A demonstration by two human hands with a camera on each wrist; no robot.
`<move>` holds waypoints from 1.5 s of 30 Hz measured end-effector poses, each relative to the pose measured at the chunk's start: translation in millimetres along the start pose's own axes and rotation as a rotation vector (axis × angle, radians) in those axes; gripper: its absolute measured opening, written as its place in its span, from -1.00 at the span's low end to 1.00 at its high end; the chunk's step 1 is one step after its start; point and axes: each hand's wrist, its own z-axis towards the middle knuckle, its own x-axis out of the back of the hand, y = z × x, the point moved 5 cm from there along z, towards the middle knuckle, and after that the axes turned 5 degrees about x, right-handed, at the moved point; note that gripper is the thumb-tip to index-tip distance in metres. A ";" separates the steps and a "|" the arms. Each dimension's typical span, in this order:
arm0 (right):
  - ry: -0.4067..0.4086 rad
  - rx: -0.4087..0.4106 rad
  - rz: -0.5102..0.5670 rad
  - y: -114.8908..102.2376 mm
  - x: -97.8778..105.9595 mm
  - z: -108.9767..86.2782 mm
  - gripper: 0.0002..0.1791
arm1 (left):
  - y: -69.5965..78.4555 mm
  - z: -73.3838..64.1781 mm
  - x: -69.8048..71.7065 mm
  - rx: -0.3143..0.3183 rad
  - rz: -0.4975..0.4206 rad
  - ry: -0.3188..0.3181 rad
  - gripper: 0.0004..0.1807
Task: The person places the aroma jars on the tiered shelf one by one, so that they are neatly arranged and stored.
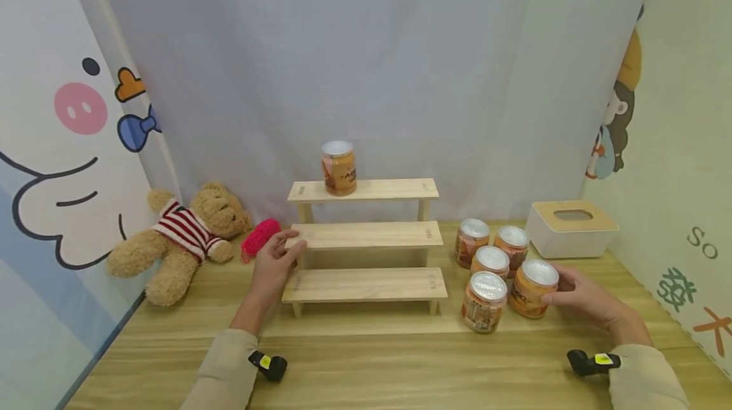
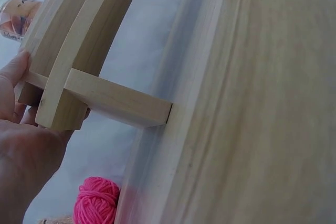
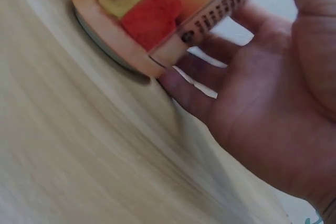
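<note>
A three-tier wooden display stand (image 1: 366, 235) stands in the middle of the table. My left hand (image 1: 276, 264) grips the left end of its middle step, thumb on top and fingers beneath in the left wrist view. One orange-labelled can (image 1: 338, 170) with a pale lid stands on the top step. To the stand's right is a cluster of similar cans (image 1: 484, 302). My right hand (image 1: 586, 299) holds the rightmost can (image 1: 533, 289), thumb in front and fingers round its right side. In the right wrist view that can (image 3: 157, 14) shows its printed label and lower edge, close to the tabletop.
A white tissue box (image 1: 572, 232) with a wooden lid sits behind the cans at right. On the left lie a teddy bear (image 1: 183, 232) in a striped top and a pink yarn ball (image 1: 260, 238). A pale curtain (image 1: 366, 67) hangs behind the table.
</note>
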 end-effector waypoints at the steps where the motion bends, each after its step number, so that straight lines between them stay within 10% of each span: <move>1: -0.005 0.012 0.004 -0.5 0.1 -0.5 -0.32 | -0.5 0.3 -0.2 -0.001 0.000 0.000 -0.53; 16: 0.012 0.015 0.072 -7.8 1.3 -11.1 -0.33 | -3.7 -4.0 -4.9 -0.002 -0.061 -0.003 -0.57; 25: 0.035 0.240 0.091 -72.5 8.6 -1.8 -0.29 | -1.4 -3.0 -6.7 0.008 -0.060 -0.019 -0.54; 33: 0.178 0.328 0.021 -128.5 -35.8 39.5 -0.34 | -2.1 -2.5 -0.3 0.006 -0.035 0.022 -0.54; 45: 0.251 0.040 -0.182 -166.7 -103.2 145.4 -0.31 | 1.3 -3.7 -2.5 0.016 -0.035 0.031 -0.54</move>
